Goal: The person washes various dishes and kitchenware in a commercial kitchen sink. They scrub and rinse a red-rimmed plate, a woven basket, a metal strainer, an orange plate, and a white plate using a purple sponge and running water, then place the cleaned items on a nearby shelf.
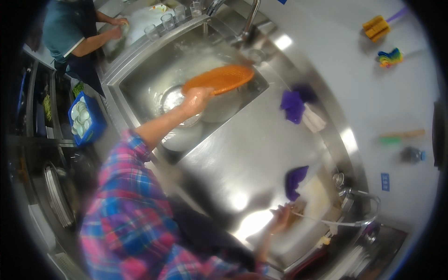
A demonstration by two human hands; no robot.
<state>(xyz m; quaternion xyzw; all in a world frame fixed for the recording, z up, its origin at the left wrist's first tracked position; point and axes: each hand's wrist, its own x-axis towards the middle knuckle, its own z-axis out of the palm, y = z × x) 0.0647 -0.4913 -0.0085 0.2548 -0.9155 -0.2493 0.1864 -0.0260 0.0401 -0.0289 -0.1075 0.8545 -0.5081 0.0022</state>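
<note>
My left hand [197, 99] grips the rim of an orange plastic mesh basket or tray [224, 77], held tilted above the left sink basin [140, 84]. Under it in that basin is a round, shiny metal bowl or strainer [173, 99], partly hidden by my forearm. My right hand [281, 217], somewhat blurred, is at the near edge of a foam-filled basin [316, 196]. Its fingers look apart, and I see nothing held in them. Just beyond those fingers a purple cloth [295, 182] lies at the edge of the foam.
Between the basins runs a steel counter [231, 157] with another purple cloth [293, 106] and a whitish cloth [313, 119]. Faucets [250, 21] rise along the back. Glasses [168, 21] line a ledge near a co-worker's hands [119, 29]. A blue crate [94, 122] holds small dishes.
</note>
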